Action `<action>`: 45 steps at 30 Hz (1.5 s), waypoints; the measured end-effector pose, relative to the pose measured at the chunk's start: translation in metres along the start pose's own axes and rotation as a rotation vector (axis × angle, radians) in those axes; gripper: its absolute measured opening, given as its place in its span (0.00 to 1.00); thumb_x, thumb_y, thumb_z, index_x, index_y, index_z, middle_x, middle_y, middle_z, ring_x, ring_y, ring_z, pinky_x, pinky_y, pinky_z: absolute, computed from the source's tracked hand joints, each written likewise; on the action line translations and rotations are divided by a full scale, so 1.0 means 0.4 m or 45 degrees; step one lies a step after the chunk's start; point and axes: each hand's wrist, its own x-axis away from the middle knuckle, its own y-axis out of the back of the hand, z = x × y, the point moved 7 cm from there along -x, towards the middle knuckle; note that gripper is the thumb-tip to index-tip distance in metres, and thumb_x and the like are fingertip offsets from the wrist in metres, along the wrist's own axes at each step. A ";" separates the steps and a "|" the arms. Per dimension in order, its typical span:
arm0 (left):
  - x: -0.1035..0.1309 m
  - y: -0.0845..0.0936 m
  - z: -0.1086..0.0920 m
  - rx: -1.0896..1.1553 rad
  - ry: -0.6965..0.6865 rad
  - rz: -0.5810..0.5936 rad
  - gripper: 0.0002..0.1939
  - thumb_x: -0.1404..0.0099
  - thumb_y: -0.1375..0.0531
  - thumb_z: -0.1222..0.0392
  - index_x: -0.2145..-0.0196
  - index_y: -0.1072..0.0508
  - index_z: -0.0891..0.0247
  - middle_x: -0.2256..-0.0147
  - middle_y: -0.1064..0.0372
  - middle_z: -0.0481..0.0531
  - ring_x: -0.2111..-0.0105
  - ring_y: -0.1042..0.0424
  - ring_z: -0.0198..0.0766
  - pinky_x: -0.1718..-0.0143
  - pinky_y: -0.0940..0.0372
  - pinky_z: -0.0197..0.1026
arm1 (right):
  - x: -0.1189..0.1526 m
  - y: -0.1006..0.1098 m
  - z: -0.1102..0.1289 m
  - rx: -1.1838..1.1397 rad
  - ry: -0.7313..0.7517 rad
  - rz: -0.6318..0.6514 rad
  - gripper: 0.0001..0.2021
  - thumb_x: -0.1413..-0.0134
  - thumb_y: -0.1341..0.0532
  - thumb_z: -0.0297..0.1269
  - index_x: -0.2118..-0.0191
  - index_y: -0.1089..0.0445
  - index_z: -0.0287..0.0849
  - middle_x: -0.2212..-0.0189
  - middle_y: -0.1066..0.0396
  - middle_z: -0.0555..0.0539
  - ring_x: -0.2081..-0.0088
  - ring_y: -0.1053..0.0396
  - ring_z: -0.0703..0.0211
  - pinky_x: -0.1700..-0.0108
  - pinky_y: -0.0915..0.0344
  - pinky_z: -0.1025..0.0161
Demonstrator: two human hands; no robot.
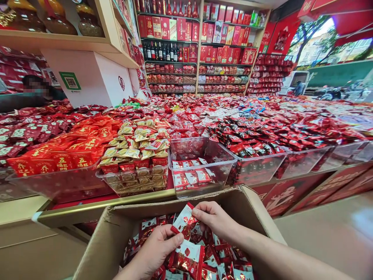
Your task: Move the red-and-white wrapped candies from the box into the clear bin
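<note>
Over an open cardboard box (101, 242), both hands pinch one small red and white packet (184, 219). The fingers of my left hand (159, 247) are closed on its lower left end. My right hand (214, 219) grips its upper right end between thumb and fingers. Many similar red and white packets (188, 256) fill the box below the hands. Just beyond the box is a clear plastic bin (204, 177) with a low layer of red and white packets lying in it.
Left of that bin stand a bin of gold packets (136, 144) and one of red packets (74, 149). Dark red packets (247, 134) fill a bin to the right. Stocked shelves (201, 46) rise behind. A person (35, 89), partly hidden, is at the far left.
</note>
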 end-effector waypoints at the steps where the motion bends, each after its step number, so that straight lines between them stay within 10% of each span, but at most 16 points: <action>1: 0.001 -0.003 -0.001 0.009 -0.007 0.022 0.16 0.58 0.36 0.49 0.77 0.29 0.67 0.82 0.33 0.48 0.80 0.36 0.35 0.74 0.40 0.38 | -0.001 -0.001 -0.002 0.003 -0.003 0.002 0.17 0.52 0.47 0.49 0.76 0.39 0.37 0.86 0.43 0.53 0.83 0.46 0.70 0.81 0.50 0.71; 5: 0.007 -0.017 -0.020 0.029 -0.077 0.137 0.14 0.53 0.37 0.53 0.73 0.29 0.66 0.78 0.32 0.47 0.77 0.35 0.36 0.70 0.41 0.39 | 0.014 0.009 0.053 0.214 0.241 -0.075 0.16 0.50 0.48 0.45 0.77 0.38 0.37 0.84 0.43 0.52 0.81 0.46 0.69 0.78 0.48 0.71; 12: 0.003 0.020 -0.049 -0.156 -0.145 -0.113 0.13 0.58 0.34 0.58 0.73 0.29 0.66 0.81 0.35 0.43 0.80 0.41 0.29 0.77 0.48 0.32 | 0.142 0.095 0.372 0.773 1.115 -0.446 0.07 0.48 0.49 0.33 0.68 0.34 0.41 0.74 0.35 0.48 0.71 0.39 0.65 0.68 0.42 0.67; 17: 0.001 0.040 -0.053 -0.032 -0.160 -0.254 0.13 0.60 0.34 0.58 0.76 0.30 0.66 0.82 0.35 0.43 0.80 0.40 0.29 0.77 0.46 0.32 | 0.054 0.185 0.510 1.029 1.039 -0.642 0.11 0.48 0.49 0.38 0.69 0.32 0.39 0.76 0.36 0.50 0.74 0.41 0.67 0.69 0.44 0.67; 22: -0.005 0.058 -0.045 0.036 -0.151 -0.299 0.15 0.60 0.34 0.57 0.74 0.30 0.66 0.80 0.33 0.45 0.78 0.37 0.31 0.74 0.43 0.33 | -0.155 0.120 0.432 1.269 0.521 0.139 0.10 0.55 0.43 0.38 0.73 0.29 0.37 0.82 0.37 0.52 0.79 0.44 0.70 0.75 0.49 0.70; 29: 0.003 0.062 -0.058 0.027 -0.178 -0.338 0.14 0.61 0.33 0.57 0.75 0.29 0.65 0.81 0.33 0.44 0.79 0.37 0.31 0.75 0.43 0.33 | -0.245 0.051 0.290 1.022 -0.139 0.697 0.17 0.74 0.34 0.42 0.74 0.29 0.35 0.83 0.34 0.52 0.78 0.39 0.67 0.75 0.43 0.69; 45: 0.036 0.070 -0.108 0.182 -0.222 -0.387 0.13 0.58 0.34 0.60 0.72 0.29 0.64 0.78 0.32 0.44 0.78 0.34 0.31 0.74 0.39 0.33 | -0.209 0.038 0.269 0.752 -0.270 0.832 0.19 0.69 0.36 0.46 0.71 0.31 0.35 0.76 0.31 0.48 0.71 0.34 0.62 0.68 0.38 0.65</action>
